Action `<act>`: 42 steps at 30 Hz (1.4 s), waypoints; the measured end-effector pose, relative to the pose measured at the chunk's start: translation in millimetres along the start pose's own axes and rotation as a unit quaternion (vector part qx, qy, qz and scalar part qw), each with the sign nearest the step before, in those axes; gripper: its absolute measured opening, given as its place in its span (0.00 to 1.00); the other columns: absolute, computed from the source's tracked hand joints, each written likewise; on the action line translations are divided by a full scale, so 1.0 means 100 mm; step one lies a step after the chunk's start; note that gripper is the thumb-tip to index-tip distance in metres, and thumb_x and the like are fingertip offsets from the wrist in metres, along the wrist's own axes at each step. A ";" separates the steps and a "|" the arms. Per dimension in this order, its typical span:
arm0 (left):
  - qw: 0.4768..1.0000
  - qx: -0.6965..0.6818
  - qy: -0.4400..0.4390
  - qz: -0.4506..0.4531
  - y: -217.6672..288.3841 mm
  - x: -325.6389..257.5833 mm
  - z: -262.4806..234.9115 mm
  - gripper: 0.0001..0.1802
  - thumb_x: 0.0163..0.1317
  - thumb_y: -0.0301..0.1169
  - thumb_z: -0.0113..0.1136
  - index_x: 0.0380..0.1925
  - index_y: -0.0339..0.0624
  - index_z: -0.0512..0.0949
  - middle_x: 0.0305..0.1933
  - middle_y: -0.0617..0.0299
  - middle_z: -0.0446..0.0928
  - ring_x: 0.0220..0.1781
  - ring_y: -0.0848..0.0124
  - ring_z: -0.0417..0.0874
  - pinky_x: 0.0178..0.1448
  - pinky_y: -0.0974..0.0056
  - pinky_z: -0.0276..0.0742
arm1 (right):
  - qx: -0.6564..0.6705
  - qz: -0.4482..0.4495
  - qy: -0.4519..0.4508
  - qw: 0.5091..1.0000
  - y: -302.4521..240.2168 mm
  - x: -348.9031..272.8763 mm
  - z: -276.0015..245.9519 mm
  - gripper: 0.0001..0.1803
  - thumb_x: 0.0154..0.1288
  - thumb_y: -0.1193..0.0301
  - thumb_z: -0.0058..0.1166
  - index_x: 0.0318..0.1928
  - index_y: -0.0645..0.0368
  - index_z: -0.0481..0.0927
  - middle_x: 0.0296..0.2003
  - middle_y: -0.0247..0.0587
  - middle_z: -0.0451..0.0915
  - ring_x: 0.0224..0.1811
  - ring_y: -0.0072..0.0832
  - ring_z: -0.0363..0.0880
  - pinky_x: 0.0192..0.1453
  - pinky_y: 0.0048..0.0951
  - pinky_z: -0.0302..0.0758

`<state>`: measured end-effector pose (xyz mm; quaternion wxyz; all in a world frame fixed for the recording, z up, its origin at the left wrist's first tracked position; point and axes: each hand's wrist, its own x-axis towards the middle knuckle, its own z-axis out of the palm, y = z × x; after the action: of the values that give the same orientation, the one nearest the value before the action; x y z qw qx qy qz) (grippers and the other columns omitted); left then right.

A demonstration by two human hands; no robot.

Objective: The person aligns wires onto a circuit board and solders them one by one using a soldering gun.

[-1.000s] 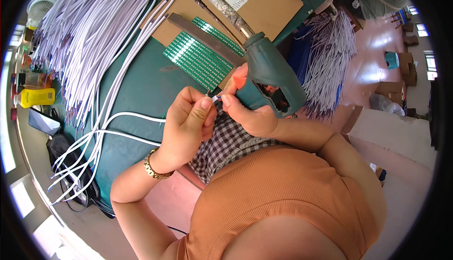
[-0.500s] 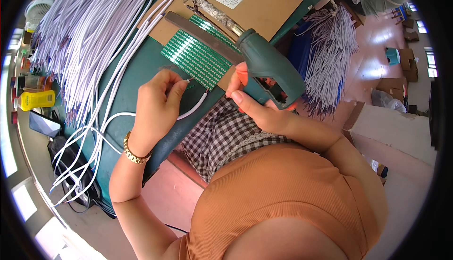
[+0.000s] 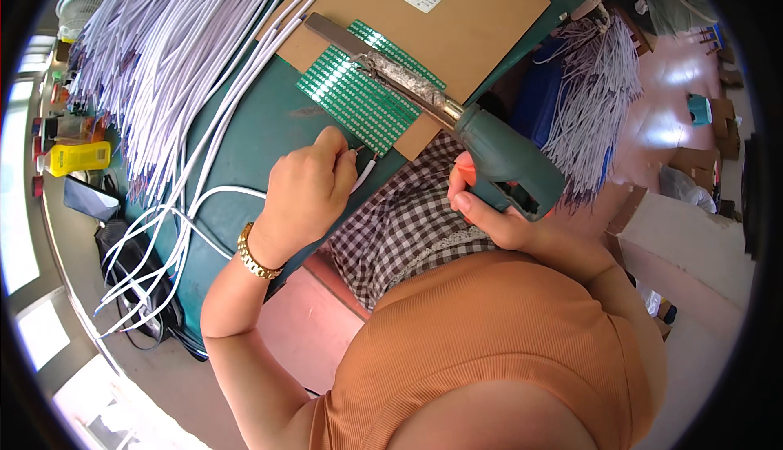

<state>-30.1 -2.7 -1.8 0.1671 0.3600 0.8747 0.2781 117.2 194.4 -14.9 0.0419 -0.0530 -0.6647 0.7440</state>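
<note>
While the left hand [image 3: 312,191] pinches a wire [image 3: 359,150] at the near edge of the board [image 3: 347,95], the right hand [image 3: 491,212], gripping the iron [image 3: 507,144], should aim there steadily.

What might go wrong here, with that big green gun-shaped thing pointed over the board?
Heat: if the metal barrel of the gun-shaped tool in the right hand is hot, which the picture can't show, touching the green circuit board might scorch it.

Burns: the left hand is near the board's corner, so a slip could hurt the fingers.

Snags: white cables trail beside the left wrist, which might catch them.
</note>
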 end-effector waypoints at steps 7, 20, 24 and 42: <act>0.999 0.031 0.015 0.005 0.00 -0.01 0.06 0.06 0.62 0.29 0.51 0.30 0.38 0.70 0.20 0.47 0.73 0.24 0.48 0.75 0.28 0.53 0.68 | -0.044 0.028 -0.043 0.998 -0.03 -0.03 -0.03 0.03 0.59 0.79 0.52 0.34 0.60 0.74 0.27 0.32 0.73 0.30 0.18 0.71 0.34 0.23 0.69; 0.990 0.104 0.067 0.060 0.02 0.00 0.17 0.07 0.59 0.28 0.55 0.26 0.40 0.68 0.15 0.53 0.72 0.16 0.54 0.73 0.20 0.56 0.67 | -0.279 -0.111 -0.068 0.952 0.14 -0.24 -0.36 0.13 0.59 0.78 0.50 0.46 0.63 0.72 0.32 0.39 0.75 0.30 0.21 0.72 0.34 0.23 0.71; 0.989 0.118 0.069 0.058 0.02 -0.01 0.18 0.08 0.58 0.28 0.56 0.25 0.40 0.68 0.15 0.53 0.72 0.15 0.55 0.73 0.20 0.56 0.68 | -0.450 -0.029 -0.108 0.886 -0.10 -0.26 -0.31 0.05 0.54 0.77 0.55 0.33 0.58 0.76 0.26 0.36 0.75 0.26 0.25 0.76 0.31 0.25 0.73; 0.987 0.134 0.066 0.054 0.01 0.01 0.18 0.11 0.57 0.31 0.56 0.23 0.40 0.67 0.14 0.56 0.72 0.14 0.57 0.74 0.18 0.57 0.69 | -0.471 -0.096 -0.110 0.870 0.26 -0.44 -0.47 0.09 0.51 0.75 0.60 0.35 0.59 0.79 0.27 0.36 0.79 0.26 0.30 0.79 0.31 0.28 0.76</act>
<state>-21.1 5.2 -14.9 0.0437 0.4070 0.8924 0.1899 167.3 231.5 -44.9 0.0099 0.0802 -0.9385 0.3356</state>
